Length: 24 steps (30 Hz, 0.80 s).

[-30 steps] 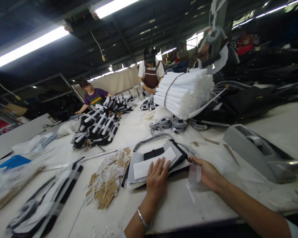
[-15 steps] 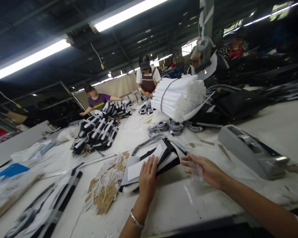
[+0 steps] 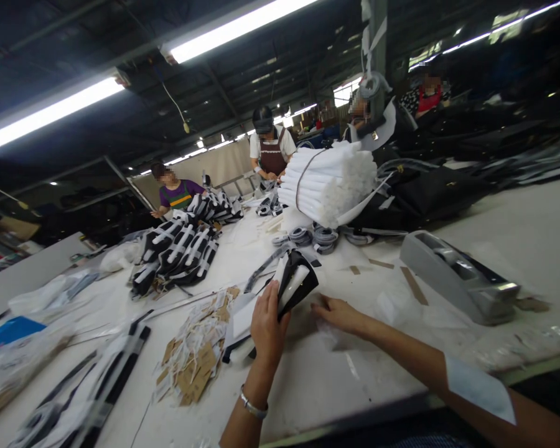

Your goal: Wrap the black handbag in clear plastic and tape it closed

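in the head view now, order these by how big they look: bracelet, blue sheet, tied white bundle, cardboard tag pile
1. Tied white bundle
2. Cardboard tag pile
3. Blue sheet, cut off by the picture's edge
4. Bracelet

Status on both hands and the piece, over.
Left hand gripping black, white and grey fabric piece, folded upward. Right hand beside it, fingers curled, grip unclear. Tan paper tags close by on the left.
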Each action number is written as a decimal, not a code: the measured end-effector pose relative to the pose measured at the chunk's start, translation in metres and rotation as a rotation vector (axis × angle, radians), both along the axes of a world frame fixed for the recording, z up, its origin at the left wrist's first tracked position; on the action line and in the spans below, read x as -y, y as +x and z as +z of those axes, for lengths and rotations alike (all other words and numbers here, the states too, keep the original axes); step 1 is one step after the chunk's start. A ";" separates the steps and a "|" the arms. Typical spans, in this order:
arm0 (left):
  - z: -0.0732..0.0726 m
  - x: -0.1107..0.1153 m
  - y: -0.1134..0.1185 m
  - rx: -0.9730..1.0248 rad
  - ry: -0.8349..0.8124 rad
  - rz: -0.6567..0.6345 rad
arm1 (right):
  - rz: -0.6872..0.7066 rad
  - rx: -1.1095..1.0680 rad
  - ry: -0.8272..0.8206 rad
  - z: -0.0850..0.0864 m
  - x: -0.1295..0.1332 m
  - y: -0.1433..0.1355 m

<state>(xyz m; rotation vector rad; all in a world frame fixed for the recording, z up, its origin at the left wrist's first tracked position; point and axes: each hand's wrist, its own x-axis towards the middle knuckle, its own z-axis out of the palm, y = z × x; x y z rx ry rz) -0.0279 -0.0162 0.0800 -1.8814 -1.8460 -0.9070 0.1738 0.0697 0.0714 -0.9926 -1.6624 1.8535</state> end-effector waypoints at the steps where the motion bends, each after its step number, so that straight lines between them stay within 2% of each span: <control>1: 0.000 0.000 0.001 -0.010 -0.006 -0.003 | -0.016 0.030 0.066 0.002 -0.005 0.008; 5: -0.006 0.000 0.009 -0.079 -0.045 -0.032 | -0.072 0.127 0.303 0.009 -0.009 0.070; 7: -0.015 -0.001 0.017 -0.140 -0.072 -0.073 | -0.059 0.205 0.484 0.005 -0.006 0.107; 10: -0.031 -0.002 0.029 -0.237 -0.098 -0.149 | 0.083 0.458 0.879 -0.014 -0.001 0.156; 12: -0.041 -0.002 0.035 -0.285 -0.099 -0.179 | 0.142 0.597 1.011 -0.030 -0.002 0.179; 14: -0.046 -0.002 0.037 -0.314 -0.098 -0.187 | 0.140 0.669 1.045 -0.040 -0.006 0.195; 16: -0.047 -0.002 0.037 -0.353 -0.099 -0.181 | 0.124 0.702 1.041 -0.043 -0.012 0.205; 24: -0.042 0.000 0.038 -0.439 -0.096 -0.145 | 0.090 0.791 0.999 -0.014 -0.027 0.216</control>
